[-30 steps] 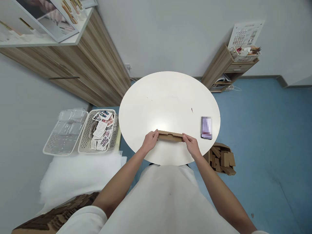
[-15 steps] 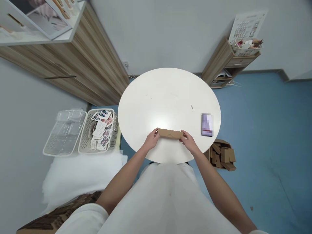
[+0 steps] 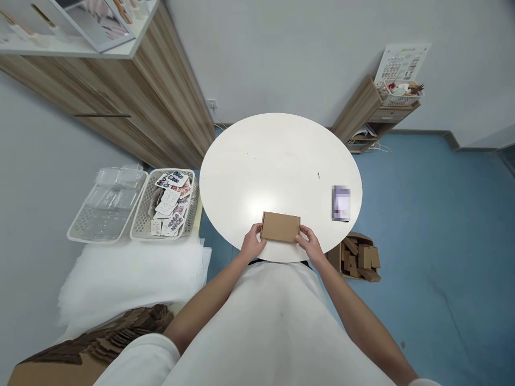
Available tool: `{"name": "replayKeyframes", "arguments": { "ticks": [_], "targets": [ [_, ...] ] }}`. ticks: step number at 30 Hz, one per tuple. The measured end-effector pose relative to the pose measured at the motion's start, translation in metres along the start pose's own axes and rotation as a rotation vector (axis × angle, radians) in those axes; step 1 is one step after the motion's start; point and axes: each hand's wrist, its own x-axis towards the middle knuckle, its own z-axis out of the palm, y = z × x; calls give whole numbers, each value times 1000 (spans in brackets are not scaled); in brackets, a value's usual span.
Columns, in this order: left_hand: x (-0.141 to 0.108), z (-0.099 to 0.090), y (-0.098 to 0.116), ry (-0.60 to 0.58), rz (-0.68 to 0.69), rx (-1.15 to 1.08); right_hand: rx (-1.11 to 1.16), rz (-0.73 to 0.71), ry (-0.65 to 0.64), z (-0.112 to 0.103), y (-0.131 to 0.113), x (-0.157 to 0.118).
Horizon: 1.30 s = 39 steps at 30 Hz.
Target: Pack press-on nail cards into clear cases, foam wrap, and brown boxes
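A small flat brown cardboard box is at the near edge of the round white table, its broad plain face turned up toward me. My left hand grips its left end, thumb at the near corner and fingers along the side. At the right end, my right hand holds it the same way. The box looks closed. Whether it rests on the tabletop or is slightly raised, I cannot tell. A pixelated purple item lies on the table to the right.
Left of the table stand a white basket of printed cards and a basket of clear plastic pieces, with white sheets nearer me. A carton of small brown boxes sits on the floor at right. Flattened cardboard is stacked lower left.
The box has tipped between both hands, so its broad face shows now instead of its narrow side with the tab. Both hands have come slightly nearer to me. The view has shifted a little.
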Motion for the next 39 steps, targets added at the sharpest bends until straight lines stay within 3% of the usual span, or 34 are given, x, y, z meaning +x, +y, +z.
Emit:
{"name": "replayKeyframes", "arguments": {
  "ticks": [7,13,21,29,34,39],
  "targets": [
    [2,14,-6,58,-60,32,-31,89,70,-5,21,-6],
    [21,11,5,23,-121,118,-205,168,201,-18,8,16],
    [30,23,13,35,-120,237,-404,126,51,-3,8,29],
    [33,31,12,102,-109,232,-450,49,-65,-14,11,32],
    [30,61,43,118,-120,294,-341,5,-90,-51,14,24],
    [23,138,102,49,-66,343,-221,-10,102,-135,31,0]
  ]
}}
